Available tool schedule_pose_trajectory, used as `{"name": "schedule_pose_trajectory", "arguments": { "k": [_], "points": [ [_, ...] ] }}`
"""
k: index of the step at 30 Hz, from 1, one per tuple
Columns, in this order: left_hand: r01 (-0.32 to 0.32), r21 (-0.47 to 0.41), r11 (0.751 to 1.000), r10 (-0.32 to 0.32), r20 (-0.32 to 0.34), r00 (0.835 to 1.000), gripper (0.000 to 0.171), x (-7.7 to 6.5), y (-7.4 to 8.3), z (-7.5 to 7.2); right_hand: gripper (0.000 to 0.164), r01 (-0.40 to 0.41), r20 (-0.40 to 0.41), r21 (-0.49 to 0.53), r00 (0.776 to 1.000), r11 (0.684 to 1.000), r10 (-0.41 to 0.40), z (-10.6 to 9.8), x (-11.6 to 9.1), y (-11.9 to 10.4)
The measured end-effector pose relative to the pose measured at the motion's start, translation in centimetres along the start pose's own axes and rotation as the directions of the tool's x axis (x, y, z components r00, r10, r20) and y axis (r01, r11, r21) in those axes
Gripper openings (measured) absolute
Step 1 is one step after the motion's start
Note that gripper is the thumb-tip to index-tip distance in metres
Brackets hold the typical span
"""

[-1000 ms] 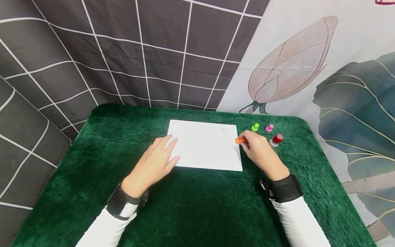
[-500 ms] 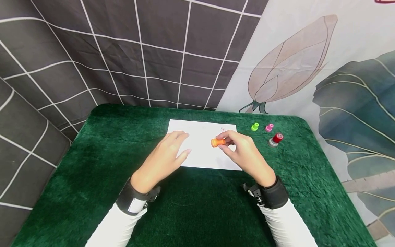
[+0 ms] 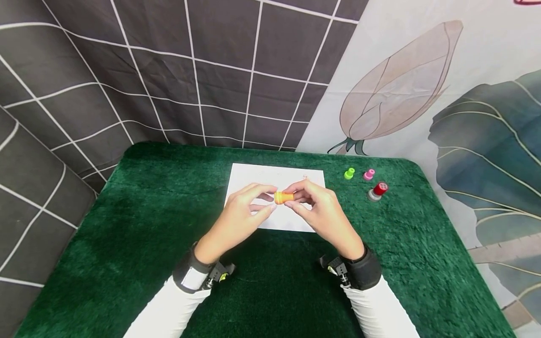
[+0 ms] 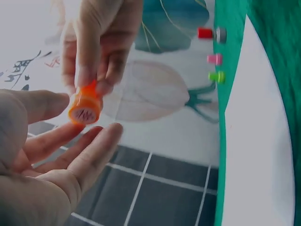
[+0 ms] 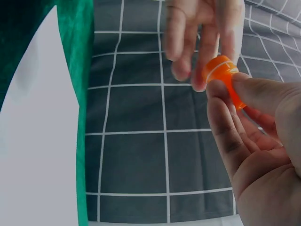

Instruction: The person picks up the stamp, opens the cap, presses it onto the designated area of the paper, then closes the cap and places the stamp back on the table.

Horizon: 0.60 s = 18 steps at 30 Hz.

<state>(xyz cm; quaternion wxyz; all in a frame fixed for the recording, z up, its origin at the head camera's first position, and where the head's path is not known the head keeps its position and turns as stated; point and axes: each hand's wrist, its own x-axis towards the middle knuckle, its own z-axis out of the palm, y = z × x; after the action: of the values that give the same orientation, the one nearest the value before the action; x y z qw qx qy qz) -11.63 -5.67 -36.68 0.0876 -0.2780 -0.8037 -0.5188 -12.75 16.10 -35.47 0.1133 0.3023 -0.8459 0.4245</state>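
Note:
Over the white paper [image 3: 291,220], my right hand [image 3: 323,206] pinches a small orange stamp [image 3: 284,197] between thumb and fingers. The stamp lies sideways, its wider end toward my left hand [image 3: 241,209]. In the left wrist view, that end of the orange stamp [image 4: 84,113] shows a dark pattern on a pale round face. My left hand's thumb and fingers are spread around this end; whether they touch it is hard to tell. A small reddish print [image 3: 305,177] near the paper's upper right is partly hidden by my right hand.
A green stamp [image 3: 349,173] and a pink stamp [image 3: 369,174] stand right of the paper. Closer in is a larger red and grey stamp [image 3: 378,191]. Dark green cloth [image 3: 169,188] covers the table, with a gridded curtain [image 3: 224,84] behind.
My right hand has carried the orange stamp leftward from the paper's right edge to over its middle. My left hand has left the paper's left side and moved right to the stamp.

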Motion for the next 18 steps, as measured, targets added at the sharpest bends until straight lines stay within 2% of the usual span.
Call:
{"name": "schedule_pose_trajectory", "arguments": {
  "k": [4,7,12,18],
  "points": [
    [0.085,-0.092,0.992,-0.089,-0.034,0.995,0.027,-0.1,0.1,0.6,0.023,0.000,0.007,0.031,1.000,1.000,0.000,0.3,-0.2,0.1],
    [0.120,-0.136,0.983,-0.131,-0.074,0.989,0.025,-0.1,0.1,0.8,0.024,0.004,0.010,0.033,1.000,0.999,-0.004,0.6,-0.2,0.1],
    [0.119,-0.188,0.975,-0.142,-0.115,0.983,0.024,-0.1,0.0,0.9,0.021,0.013,0.010,0.017,1.000,1.000,-0.013,1.1,-0.2,0.2],
    [0.125,-0.203,0.971,-0.154,-0.132,0.979,0.022,-0.1,0.0,0.7,0.020,0.021,0.000,-0.003,1.000,1.000,-0.021,1.3,-0.2,0.3]
  ]
}}
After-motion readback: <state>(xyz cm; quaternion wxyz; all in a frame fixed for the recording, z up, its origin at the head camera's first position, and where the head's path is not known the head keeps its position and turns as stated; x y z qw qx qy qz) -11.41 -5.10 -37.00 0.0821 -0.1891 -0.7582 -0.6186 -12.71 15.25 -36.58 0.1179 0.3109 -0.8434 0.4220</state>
